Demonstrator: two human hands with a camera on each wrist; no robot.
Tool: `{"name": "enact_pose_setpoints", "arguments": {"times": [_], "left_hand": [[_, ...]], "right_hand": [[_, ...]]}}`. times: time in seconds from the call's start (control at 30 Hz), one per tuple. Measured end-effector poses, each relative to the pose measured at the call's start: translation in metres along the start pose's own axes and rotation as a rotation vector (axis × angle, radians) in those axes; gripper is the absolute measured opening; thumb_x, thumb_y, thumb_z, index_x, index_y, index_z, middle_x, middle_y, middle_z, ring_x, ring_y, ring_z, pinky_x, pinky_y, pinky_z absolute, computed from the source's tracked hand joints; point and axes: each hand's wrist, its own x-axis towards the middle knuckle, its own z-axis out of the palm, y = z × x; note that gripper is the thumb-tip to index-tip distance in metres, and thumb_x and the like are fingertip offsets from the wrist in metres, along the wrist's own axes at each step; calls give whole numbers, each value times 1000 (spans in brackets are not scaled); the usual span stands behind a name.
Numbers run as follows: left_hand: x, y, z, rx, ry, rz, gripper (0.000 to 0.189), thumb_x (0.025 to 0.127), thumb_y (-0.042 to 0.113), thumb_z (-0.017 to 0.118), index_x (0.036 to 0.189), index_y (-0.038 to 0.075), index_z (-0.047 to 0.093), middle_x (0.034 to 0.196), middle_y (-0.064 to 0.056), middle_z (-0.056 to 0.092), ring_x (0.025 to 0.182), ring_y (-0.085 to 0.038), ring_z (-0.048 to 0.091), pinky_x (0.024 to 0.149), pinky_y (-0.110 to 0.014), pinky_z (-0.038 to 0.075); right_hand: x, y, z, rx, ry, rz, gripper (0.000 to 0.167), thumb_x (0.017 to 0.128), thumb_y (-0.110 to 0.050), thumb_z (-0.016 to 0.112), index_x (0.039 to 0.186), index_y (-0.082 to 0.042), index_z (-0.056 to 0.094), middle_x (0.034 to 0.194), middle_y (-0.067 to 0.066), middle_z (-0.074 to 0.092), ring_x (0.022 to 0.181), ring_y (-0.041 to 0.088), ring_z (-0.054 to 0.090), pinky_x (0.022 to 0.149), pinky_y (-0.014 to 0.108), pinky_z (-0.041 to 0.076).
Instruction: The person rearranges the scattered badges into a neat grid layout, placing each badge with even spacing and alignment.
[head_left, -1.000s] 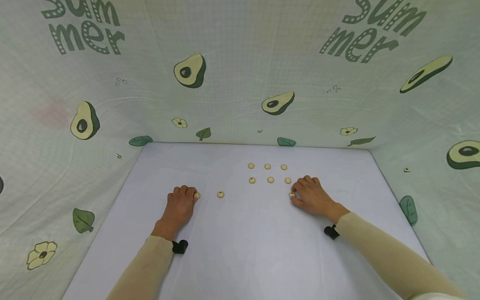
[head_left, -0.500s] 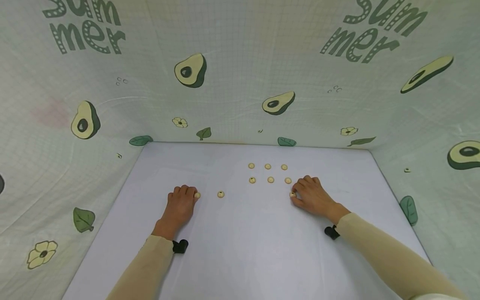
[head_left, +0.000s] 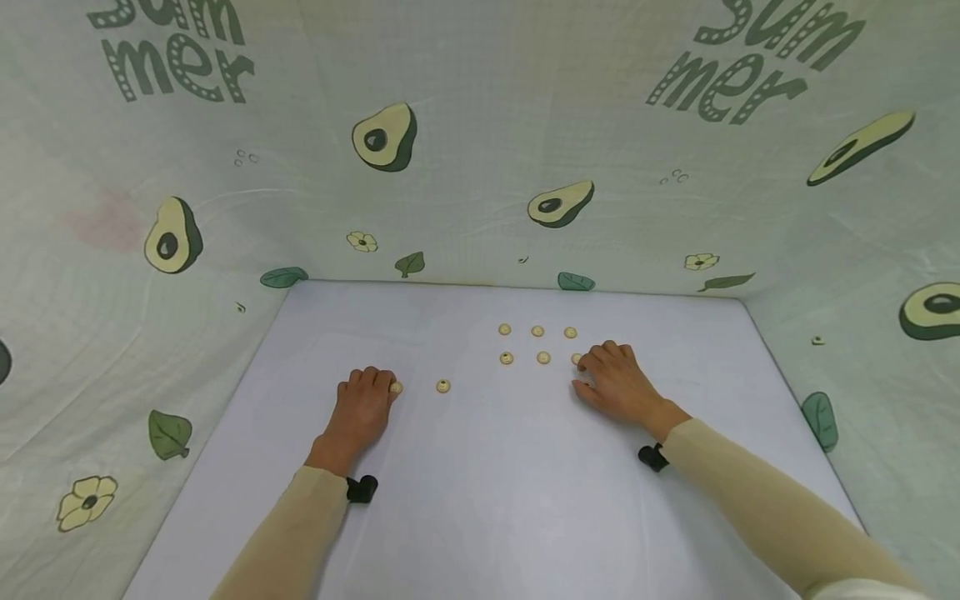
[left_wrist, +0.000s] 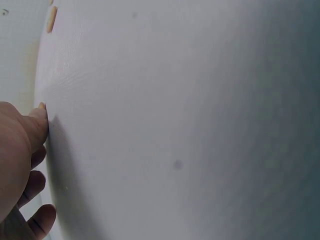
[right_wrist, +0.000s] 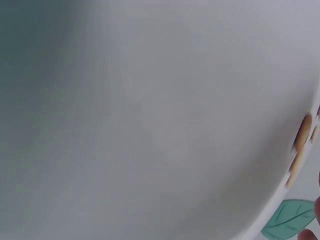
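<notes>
My left hand (head_left: 362,412) rests low over the white tabletop and pinches a small pale wooden disc (head_left: 397,387) between thumb and index finger. In the left wrist view only an edge of that disc (left_wrist: 42,105) shows past the thumb. A second wooden disc (head_left: 443,386) with a dark centre lies just to its right. Over on the right, my right hand (head_left: 618,385) has thumb and fingers spread apart, its index fingertip right at the end disc (head_left: 576,359) of the nearer row. The disc under this hand is mostly hidden.
More discs lie in two short rows at the back: a far row with a middle disc (head_left: 537,331), and a nearer row with a middle disc (head_left: 543,357). A cloth printed with avocados (head_left: 385,137) hangs around the white tabletop (head_left: 480,500).
My right hand has let go of the disc it pinched, spread its thumb and fingers, and shifted slightly left and away from me. My left hand keeps its place and its disc.
</notes>
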Motion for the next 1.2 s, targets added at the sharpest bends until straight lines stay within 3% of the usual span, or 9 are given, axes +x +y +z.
{"name": "enact_pose_setpoints", "arguments": {"times": [0.27, 0.6, 0.9, 1.2], "left_hand": [[0, -1, -1, 1, 7, 13, 18, 107, 19, 63, 116, 4, 62, 109, -16, 60, 101, -36, 52, 84, -54, 45], [1, -2, 1, 26, 12, 29, 21, 107, 19, 64, 118, 2, 62, 111, -15, 60, 103, -36, 53, 87, -56, 46], [0, -4, 0, 71, 15, 56, 23, 106, 20, 66, 120, 2, 62, 114, -16, 61, 105, -36, 53, 90, -58, 44], [0, -4, 1, 66, 34, 62, 23, 106, 20, 66, 119, 2, 62, 114, -17, 61, 103, -37, 53, 89, -57, 45]], "right_hand": [[41, -41, 9, -10, 65, -64, 23, 99, -28, 71, 106, -6, 72, 102, 9, 65, 102, 30, 52, 95, 52, 39], [94, -110, 24, -15, 22, -170, 29, 103, -34, 67, 117, -9, 71, 112, 7, 66, 108, 29, 53, 98, 49, 41], [113, -154, 44, -42, -72, -248, 40, 104, -47, 64, 124, -12, 68, 117, 3, 63, 107, 23, 51, 96, 43, 41], [119, -171, 47, -37, -106, -255, 33, 104, -45, 65, 114, -14, 70, 111, 0, 64, 104, 21, 51, 95, 42, 41]]}}
